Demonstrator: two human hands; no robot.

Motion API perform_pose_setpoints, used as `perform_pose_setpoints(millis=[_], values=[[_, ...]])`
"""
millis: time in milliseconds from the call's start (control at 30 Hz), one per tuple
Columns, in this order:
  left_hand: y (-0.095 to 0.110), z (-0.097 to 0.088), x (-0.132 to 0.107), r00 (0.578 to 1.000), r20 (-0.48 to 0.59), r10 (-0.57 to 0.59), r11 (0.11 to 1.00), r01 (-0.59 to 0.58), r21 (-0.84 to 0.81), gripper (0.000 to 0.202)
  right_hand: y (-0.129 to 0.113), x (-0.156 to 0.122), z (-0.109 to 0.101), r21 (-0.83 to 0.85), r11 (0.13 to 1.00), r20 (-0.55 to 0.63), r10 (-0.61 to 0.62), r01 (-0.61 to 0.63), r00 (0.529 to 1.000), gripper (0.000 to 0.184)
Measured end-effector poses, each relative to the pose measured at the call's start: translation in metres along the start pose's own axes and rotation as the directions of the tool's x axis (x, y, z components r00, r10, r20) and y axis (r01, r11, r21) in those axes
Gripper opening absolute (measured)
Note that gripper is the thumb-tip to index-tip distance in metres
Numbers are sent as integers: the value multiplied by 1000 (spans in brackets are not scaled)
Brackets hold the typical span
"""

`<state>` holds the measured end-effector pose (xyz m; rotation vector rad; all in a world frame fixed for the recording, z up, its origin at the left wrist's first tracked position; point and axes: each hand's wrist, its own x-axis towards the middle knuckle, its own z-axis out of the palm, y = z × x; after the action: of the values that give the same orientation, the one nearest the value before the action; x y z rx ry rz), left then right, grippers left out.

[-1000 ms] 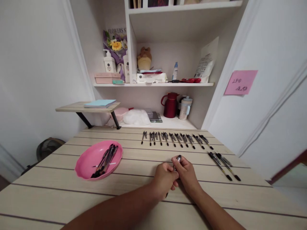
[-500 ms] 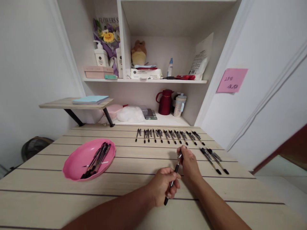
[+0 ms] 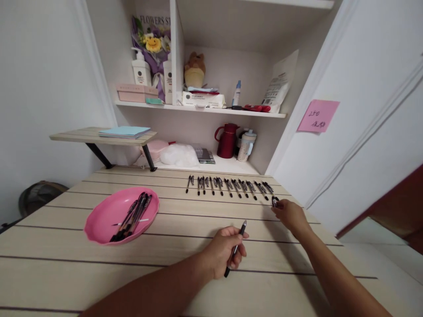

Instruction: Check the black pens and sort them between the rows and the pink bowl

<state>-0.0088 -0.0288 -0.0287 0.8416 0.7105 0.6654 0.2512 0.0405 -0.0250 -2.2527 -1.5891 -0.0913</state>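
My left hand (image 3: 225, 254) is closed round a black pen body (image 3: 235, 248) and holds it tilted just above the wooden table (image 3: 66, 264), tip pointing away. My right hand (image 3: 289, 213) reaches to the right, fingers pinched on a small dark pen cap (image 3: 274, 201) near the right end of a row of several black pens (image 3: 228, 185). That row lies side by side across the far part of the table. A pink dish (image 3: 99, 220) on the left holds several more black pens (image 3: 132, 215).
A small raised shelf (image 3: 99, 137) with a blue notebook stands at the table's far left. Behind the table, white shelves hold a red jug (image 3: 226, 141), a white jug, bottles, a plush toy and a tissue pack. A pink note (image 3: 317, 116) sticks to the right wall.
My right hand pulled the cap off the pen and moved right, toward the end of the pen row. My left hand kept the pen body, staying near the table's middle.
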Motion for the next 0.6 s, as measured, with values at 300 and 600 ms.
perform_pose_setpoints(millis=[300,600], values=[[1,-2,1,1000,12,-27,999,27,25,23,-8,-3,3,-199,980,145,1,28,989,24],[-1,-3,3,1000,20,-24,999,24,30,21,-21,-7,11,-298,954,193,31,28,981,26]])
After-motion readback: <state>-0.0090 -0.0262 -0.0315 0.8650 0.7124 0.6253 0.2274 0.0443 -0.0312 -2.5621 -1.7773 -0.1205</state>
